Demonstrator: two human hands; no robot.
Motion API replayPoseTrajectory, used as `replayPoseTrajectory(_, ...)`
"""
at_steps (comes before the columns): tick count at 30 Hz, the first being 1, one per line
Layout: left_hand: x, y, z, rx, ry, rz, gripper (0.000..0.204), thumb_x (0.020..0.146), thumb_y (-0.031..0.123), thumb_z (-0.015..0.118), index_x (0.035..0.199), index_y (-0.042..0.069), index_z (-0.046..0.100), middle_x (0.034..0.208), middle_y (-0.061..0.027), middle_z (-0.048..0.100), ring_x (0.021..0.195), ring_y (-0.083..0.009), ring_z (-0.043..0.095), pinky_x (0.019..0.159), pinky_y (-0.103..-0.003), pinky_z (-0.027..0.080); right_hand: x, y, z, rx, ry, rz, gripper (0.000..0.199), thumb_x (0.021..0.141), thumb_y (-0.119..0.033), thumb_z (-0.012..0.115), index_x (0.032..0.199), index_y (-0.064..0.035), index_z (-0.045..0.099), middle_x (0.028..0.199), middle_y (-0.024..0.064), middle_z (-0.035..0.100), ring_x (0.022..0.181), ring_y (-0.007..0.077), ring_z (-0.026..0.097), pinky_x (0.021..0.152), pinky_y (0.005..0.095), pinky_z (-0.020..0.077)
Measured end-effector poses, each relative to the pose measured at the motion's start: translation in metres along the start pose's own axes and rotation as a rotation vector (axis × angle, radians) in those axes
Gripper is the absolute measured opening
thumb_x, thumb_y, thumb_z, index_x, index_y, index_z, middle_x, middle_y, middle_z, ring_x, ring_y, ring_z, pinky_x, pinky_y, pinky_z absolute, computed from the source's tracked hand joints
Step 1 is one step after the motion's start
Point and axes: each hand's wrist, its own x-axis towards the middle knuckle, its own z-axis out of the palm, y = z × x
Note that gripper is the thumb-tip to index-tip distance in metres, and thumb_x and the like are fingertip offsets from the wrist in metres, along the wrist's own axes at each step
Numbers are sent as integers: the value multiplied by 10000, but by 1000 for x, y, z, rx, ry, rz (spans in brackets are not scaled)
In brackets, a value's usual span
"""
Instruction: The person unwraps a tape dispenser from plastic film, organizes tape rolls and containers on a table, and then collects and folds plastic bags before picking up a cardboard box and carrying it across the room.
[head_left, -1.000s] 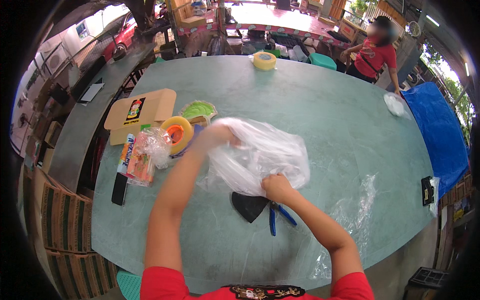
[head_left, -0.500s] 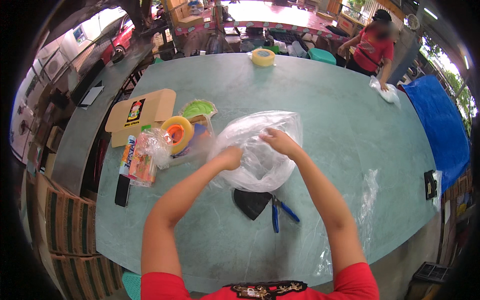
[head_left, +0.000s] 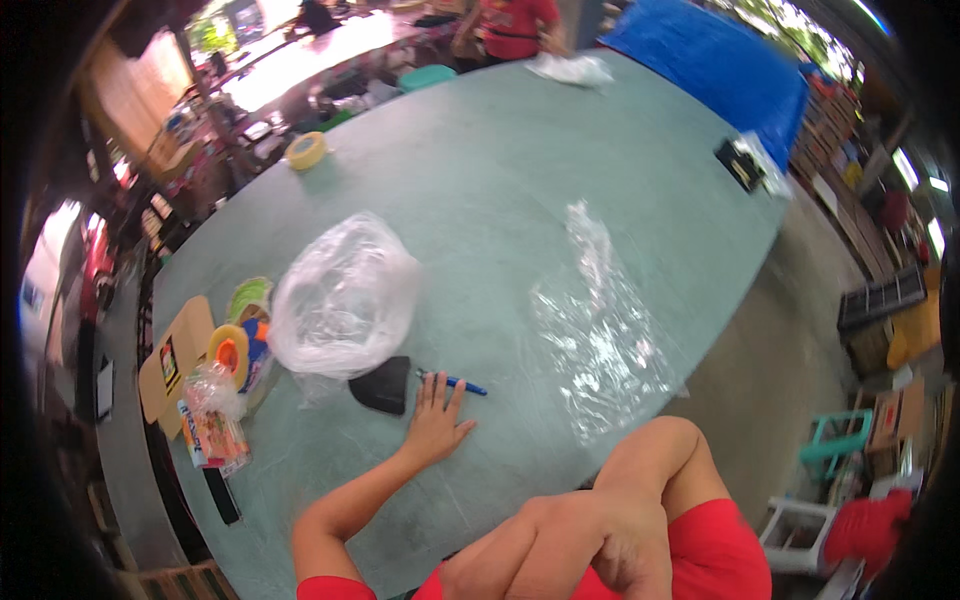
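Note:
My left hand [head_left: 436, 428] lies open on the table with its fingers apart. Its fingertips reach over blue-handled pliers [head_left: 470, 387], covering part of them. A dark flat pad [head_left: 384, 386] lies just left of these fingers. My right hand [head_left: 570, 545] is raised large and close at the lower edge; its fingers are curled, and whatever is inside them, if anything, is hidden. Beyond the pad sits a heap of clear plastic bag [head_left: 345, 300], which neither hand touches. A crumpled clear plastic sheet [head_left: 605, 350] is spread to the right.
Tape rolls [head_left: 228, 355], a cardboard piece [head_left: 172, 365], an orange packet [head_left: 218, 438] and a black phone-like slab [head_left: 222, 496] are at the left. Another tape roll [head_left: 306, 151] stands at the far edge. A person in red [head_left: 512, 25] is across the table, by white plastic [head_left: 570, 69].
My hands have let go of the plastic bag. The left came down to the pliers; the right rose toward the camera. The view has swung right.

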Motion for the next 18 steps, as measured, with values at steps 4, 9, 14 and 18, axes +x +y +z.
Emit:
replayPoseTrajectory(4,-46,19,5,38,-77,147,626,775,404,484,1267,81,271,1295,-249,187,1198,-398,180,951,-498,172,-54,-24,-16,-527,-101,44,281,726,-197,571,918,7,543,972,190,508,889,304,493,747,391,387)
replayPoseTrajectory(9,-10,60,-44,19,7,56,589,770,370,512,1237,71,313,1244,-250,271,1137,-398,270,907,-465,258,-153,-62,-142,-2048,552,445,590,625,-313,661,1130,-95,450,1185,136,421,1111,328,358,893,442,290)
replayPoseTrajectory(14,93,107,-23,-558,65,-185,655,736,338,574,1256,81,271,1206,-258,312,1087,-388,341,887,-404,316,-298,-62,-233,-2243,929,836,494,668,-295,631,1098,-102,480,1229,122,366,1118,346,325,875,428,308)
replayPoseTrajectory(18,173,198,2,-368,29,-139,749,659,370,642,1279,238,245,1280,-248,220,1161,-374,273,929,-401,283,-348,-108,-243,-1990,828,640,231,661,-91,535,887,-45,533,963,113,520,885,293,479,723,360,385)
